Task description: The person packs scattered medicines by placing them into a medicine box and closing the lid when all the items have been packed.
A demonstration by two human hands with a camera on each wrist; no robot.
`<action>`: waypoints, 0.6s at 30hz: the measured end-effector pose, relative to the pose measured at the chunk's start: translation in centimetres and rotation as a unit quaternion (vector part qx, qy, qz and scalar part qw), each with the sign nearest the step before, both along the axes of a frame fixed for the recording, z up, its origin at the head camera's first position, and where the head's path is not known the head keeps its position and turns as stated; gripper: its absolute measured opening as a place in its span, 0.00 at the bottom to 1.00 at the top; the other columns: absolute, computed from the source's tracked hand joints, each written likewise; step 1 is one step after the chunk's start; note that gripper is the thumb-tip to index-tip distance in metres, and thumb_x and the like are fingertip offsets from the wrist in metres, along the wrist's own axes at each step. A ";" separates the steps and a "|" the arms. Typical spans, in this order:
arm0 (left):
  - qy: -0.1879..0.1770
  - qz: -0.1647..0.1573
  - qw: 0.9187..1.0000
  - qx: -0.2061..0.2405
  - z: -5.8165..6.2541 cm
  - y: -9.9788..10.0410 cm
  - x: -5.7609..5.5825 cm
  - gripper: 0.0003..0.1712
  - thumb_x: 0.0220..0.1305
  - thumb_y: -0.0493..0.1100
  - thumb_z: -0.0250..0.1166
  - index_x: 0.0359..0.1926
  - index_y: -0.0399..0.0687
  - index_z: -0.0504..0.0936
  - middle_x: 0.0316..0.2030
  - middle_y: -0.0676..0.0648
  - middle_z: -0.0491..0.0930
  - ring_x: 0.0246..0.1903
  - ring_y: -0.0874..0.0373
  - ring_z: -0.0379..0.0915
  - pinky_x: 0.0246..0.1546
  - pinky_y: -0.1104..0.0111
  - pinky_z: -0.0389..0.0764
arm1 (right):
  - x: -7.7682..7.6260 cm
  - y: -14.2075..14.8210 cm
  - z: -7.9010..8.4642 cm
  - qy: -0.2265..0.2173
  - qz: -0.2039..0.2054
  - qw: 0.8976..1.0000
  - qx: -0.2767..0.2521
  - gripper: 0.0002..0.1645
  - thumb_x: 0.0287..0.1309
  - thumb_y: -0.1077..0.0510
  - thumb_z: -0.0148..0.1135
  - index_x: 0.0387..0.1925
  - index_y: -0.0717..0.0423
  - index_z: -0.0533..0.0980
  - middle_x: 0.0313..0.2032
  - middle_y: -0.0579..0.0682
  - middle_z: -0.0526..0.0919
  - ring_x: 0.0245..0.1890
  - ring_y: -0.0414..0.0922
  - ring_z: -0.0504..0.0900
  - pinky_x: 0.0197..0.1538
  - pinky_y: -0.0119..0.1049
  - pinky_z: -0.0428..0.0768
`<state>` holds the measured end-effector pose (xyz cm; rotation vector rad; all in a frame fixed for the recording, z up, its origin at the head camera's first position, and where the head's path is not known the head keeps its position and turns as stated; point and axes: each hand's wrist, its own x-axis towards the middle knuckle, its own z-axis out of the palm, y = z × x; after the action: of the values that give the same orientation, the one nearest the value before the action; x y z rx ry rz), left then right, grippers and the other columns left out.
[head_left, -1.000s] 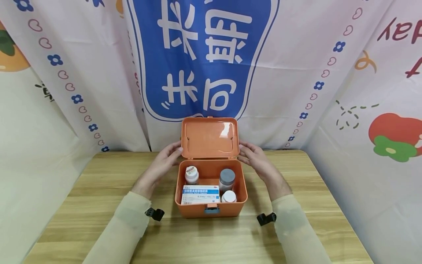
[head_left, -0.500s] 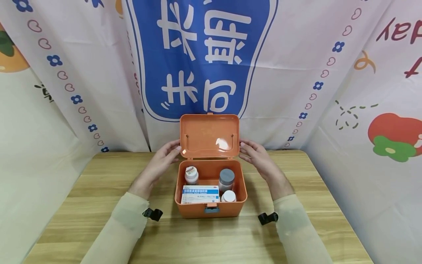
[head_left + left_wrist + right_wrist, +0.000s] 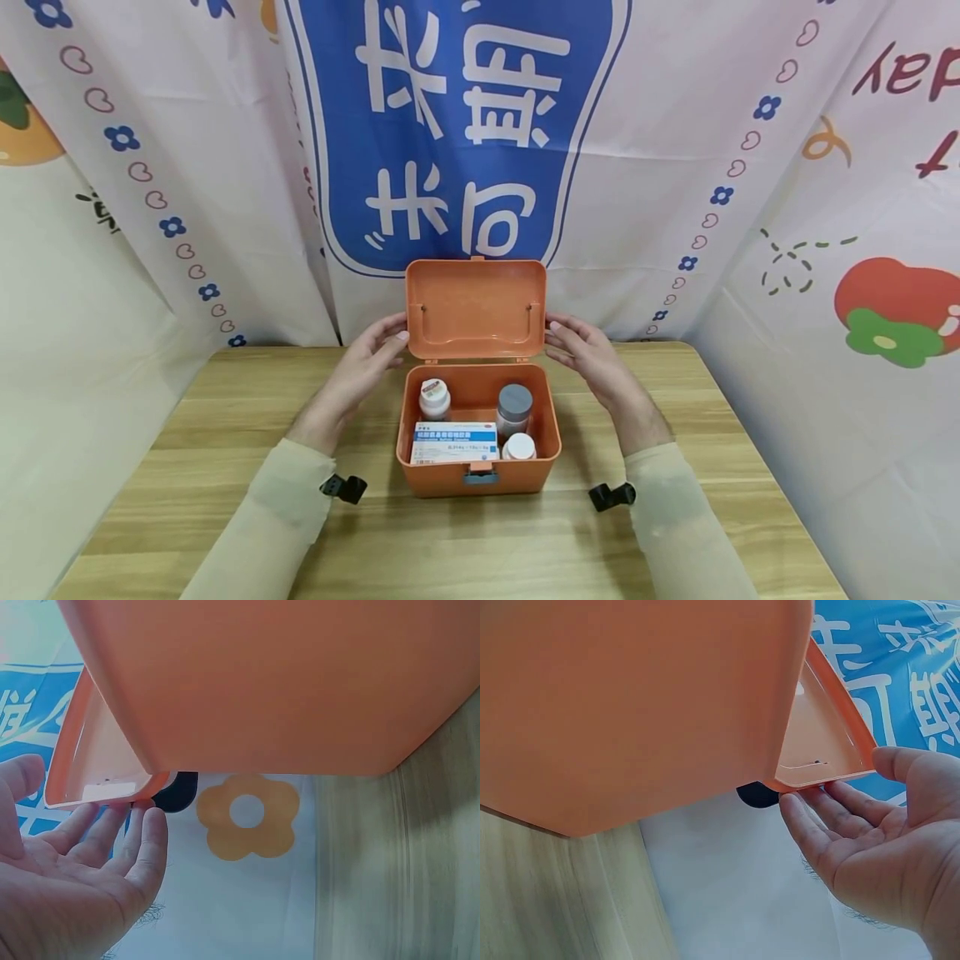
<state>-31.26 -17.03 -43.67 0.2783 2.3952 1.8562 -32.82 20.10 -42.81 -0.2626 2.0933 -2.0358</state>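
An orange lidded box (image 3: 517,479) stands on the table, its lid (image 3: 476,304) raised on the back hinges. My left hand (image 3: 367,362) is at the lid's left edge; in the left wrist view its fingertips (image 3: 154,821) touch the rim from behind while the thumb stands apart. At the opposite edge, my right hand (image 3: 588,358) has its fingers extended behind the lid and its thumb (image 3: 896,761) at the rim. Inside the box are a white bottle (image 3: 434,402), a grey-capped bottle (image 3: 514,408), a smaller white-capped bottle (image 3: 519,447) and a blue-and-white medicine carton (image 3: 453,442).
The box stands near the back of a wooden table (image 3: 480,550). A printed cloth (image 3: 630,250) hangs close behind the lid, with cloth walls on both sides. A blue-grey latch (image 3: 481,477) is on the box's front.
The lid has swung upward and forward on its hinges, showing taller and wider. Both hands have kept to its side edges. The box and its contents have stayed in place.
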 end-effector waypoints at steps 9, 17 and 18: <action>0.010 0.004 1.000 0.004 0.6 -0.1 -0.1 0.36 0.82 0.56 0.55 0.82 0.52 0.58 0.80 0.44 0.64 0.76 0.42 0.65 0.75 0.42 0.70 | 0.0 0.1 0.5 0.018 -0.004 1.000 0.003 0.33 0.83 0.48 0.50 0.79 0.58 0.64 0.75 0.61 0.72 0.76 0.58 0.73 0.74 0.45 0.78; 0.013 0.008 1.000 -0.002 0.9 -0.1 0.0 0.37 0.81 0.57 0.56 0.83 0.53 0.57 0.79 0.43 0.65 0.75 0.42 0.66 0.75 0.43 0.71 | 0.2 0.0 0.8 0.024 -0.012 1.000 0.011 0.33 0.82 0.47 0.51 0.79 0.58 0.64 0.75 0.61 0.72 0.75 0.58 0.73 0.74 0.46 0.78; 0.014 0.008 1.000 -0.002 0.9 -0.1 0.0 0.37 0.81 0.57 0.56 0.83 0.53 0.57 0.79 0.42 0.65 0.75 0.42 0.66 0.75 0.43 0.71 | 0.2 0.0 0.8 0.025 -0.012 1.000 0.011 0.33 0.82 0.47 0.51 0.78 0.58 0.64 0.75 0.61 0.72 0.75 0.58 0.73 0.74 0.47 0.78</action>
<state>-31.25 -17.15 -42.73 0.2869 2.4270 1.8665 -32.61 20.14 -42.02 -0.2886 2.1580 -2.0382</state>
